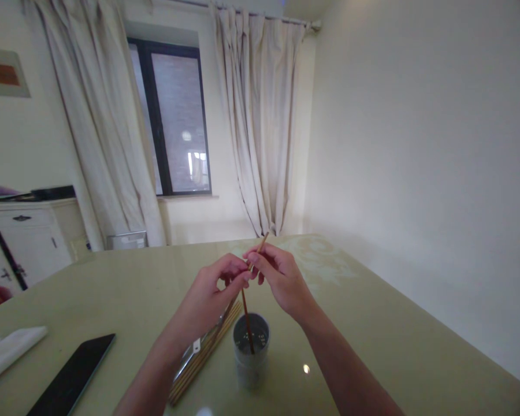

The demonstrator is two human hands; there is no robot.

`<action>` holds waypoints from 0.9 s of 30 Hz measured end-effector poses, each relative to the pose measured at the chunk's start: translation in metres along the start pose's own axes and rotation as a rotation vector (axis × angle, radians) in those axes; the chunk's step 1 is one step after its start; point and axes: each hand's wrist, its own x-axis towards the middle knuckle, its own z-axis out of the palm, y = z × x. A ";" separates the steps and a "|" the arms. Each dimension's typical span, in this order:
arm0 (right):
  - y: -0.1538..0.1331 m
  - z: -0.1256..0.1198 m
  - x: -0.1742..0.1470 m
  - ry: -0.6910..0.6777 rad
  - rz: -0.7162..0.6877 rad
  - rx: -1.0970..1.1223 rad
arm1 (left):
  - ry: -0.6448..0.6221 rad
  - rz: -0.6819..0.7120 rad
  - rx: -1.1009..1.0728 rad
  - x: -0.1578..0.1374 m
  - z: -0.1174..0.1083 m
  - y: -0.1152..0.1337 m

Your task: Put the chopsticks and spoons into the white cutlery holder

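Observation:
My right hand (277, 274) pinches a thin wooden chopstick (263, 241), whose upper end sticks out above the fingers. At its lower part, the closed fingertips of my left hand (219, 292) meet those of the right. Below the hands stands a grey cylindrical utensil holder (252, 370) with small holes in its bottom. A darker reddish-brown chopstick (246, 312) leans inside it, its top hidden behind my left fingers. Left of the holder lies a bundle of chopsticks (203, 358), with metal utensils (185, 361) alongside, partly covered by my left forearm.
The glossy greenish table (351, 341) reaches toward a wall on the right. A black tablet-like slab (75, 372) and a white object (13, 349) lie at left. Behind are curtains (260, 115), a window (179, 121) and a white cabinet (39, 237).

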 end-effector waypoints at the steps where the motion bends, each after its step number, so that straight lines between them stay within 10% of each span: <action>1: -0.003 -0.004 0.000 0.016 -0.010 0.017 | 0.010 -0.006 0.018 0.002 0.000 -0.004; 5: -0.012 -0.028 0.002 0.100 -0.038 0.011 | -0.007 -0.163 0.311 0.005 -0.007 -0.049; 11: 0.005 -0.028 0.002 -0.054 0.072 -0.158 | -0.437 -0.466 0.802 -0.012 0.023 -0.107; 27: 0.045 -0.006 0.002 -0.204 0.198 -0.511 | -0.487 -0.528 0.840 -0.023 0.045 -0.106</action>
